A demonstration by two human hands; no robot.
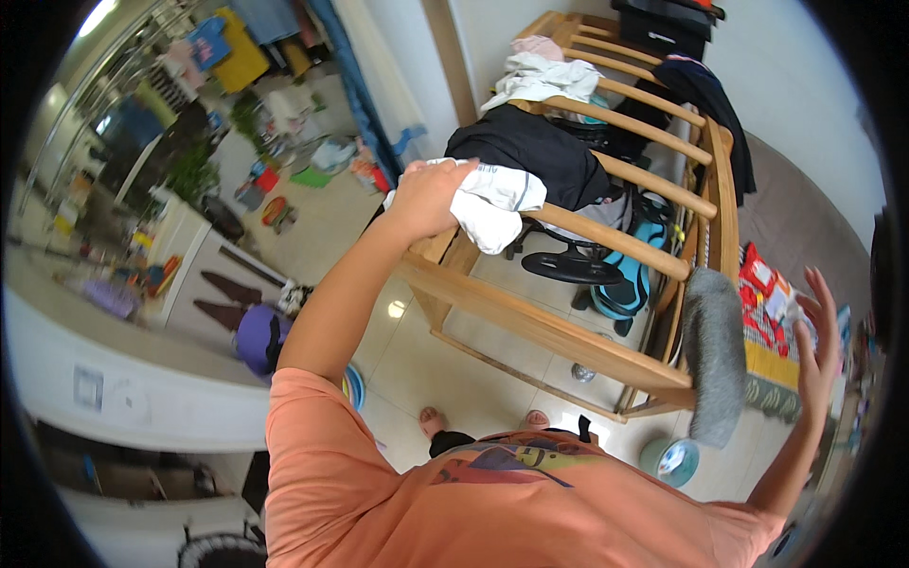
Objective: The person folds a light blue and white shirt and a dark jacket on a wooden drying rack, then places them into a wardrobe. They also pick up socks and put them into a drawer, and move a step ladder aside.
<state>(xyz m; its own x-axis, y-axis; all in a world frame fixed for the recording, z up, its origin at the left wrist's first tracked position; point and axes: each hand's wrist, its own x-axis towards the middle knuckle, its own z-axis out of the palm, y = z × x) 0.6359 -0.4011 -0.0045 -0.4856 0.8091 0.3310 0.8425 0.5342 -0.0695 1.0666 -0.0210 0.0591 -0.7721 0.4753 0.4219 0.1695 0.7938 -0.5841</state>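
Observation:
My left hand is closed over a bunched white cloth garment at the near left corner of a slatted wooden frame. Dark stripes and some lettering mark the garment; its exact kind is hidden by the folds. Just beyond it, a black garment lies across the slats. My right hand is raised in the air at the right, fingers apart and holding nothing. Nearest to it, a grey cloth hangs over the near right corner of the frame.
More white clothing and a dark garment drape the frame's far part. Under the slats stands a blue and black wheeled item. A bucket is on the floor near the right leg. A purple object stands left.

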